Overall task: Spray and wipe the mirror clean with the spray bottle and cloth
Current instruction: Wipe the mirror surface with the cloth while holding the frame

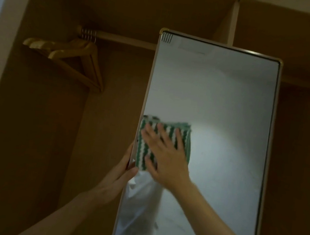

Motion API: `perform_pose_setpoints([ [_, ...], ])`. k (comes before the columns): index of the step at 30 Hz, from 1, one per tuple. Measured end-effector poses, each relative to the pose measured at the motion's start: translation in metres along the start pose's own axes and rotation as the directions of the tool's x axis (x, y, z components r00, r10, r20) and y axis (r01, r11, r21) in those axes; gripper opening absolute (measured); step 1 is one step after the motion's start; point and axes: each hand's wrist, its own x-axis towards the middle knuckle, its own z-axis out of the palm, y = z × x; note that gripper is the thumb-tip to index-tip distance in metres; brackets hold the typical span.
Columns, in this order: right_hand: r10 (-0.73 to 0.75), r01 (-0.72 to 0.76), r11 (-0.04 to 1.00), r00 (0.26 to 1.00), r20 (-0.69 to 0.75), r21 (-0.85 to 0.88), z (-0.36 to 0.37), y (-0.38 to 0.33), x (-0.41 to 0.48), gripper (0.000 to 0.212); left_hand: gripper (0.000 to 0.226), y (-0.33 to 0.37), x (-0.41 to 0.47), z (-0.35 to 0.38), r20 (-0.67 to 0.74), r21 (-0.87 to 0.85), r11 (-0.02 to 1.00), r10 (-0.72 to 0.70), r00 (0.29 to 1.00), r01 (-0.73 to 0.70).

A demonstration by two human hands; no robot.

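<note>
A tall mirror (220, 105) with a pale frame and gold corners stands upright inside a wooden wardrobe. A green and white striped cloth (144, 147) lies flat against the glass near the mirror's left edge. My right hand (167, 156) presses on the cloth with fingers spread. My left hand (124, 170) grips the mirror's left frame edge, thumb on the front. The spray bottle is not in view.
Several wooden hangers (70, 56) hang from a rail (124, 39) at the upper left of the wardrobe. A vertical divider (233, 23) rises behind the mirror. Brown wardrobe walls surround the mirror. A white sleeve shows as a reflection in the lower glass.
</note>
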Motion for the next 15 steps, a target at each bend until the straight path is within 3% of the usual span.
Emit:
perform_pose_setpoints([
  [4, -0.139, 0.14, 0.99, 0.982, 0.128, 0.001, 0.02, -0.025, -0.086, 0.073, 0.061, -0.001, -0.002, 0.0, -0.005, -0.004, 1.0, 0.016, 1.0, -0.016],
  [7, -0.168, 0.172, 0.985, 0.975, 0.147, -0.011, 0.019, -0.015, -0.125, 0.072, 0.047, -0.002, -0.001, 0.003, -0.009, -0.037, 0.999, -0.015, 1.0, 0.015],
  [11, 0.075, -0.075, 0.997, 0.996, 0.05, -0.019, 0.002, 0.039, -0.105, 0.067, 0.056, -0.006, 0.001, 0.007, -0.037, -0.032, 0.999, -0.028, 0.999, 0.027],
  [15, 0.323, -0.324, 0.946, 0.946, -0.034, -0.02, -0.024, 0.107, -0.052, 0.069, 0.057, -0.001, 0.0, 0.012, -0.043, -0.042, 0.999, 0.013, 0.999, -0.015],
])
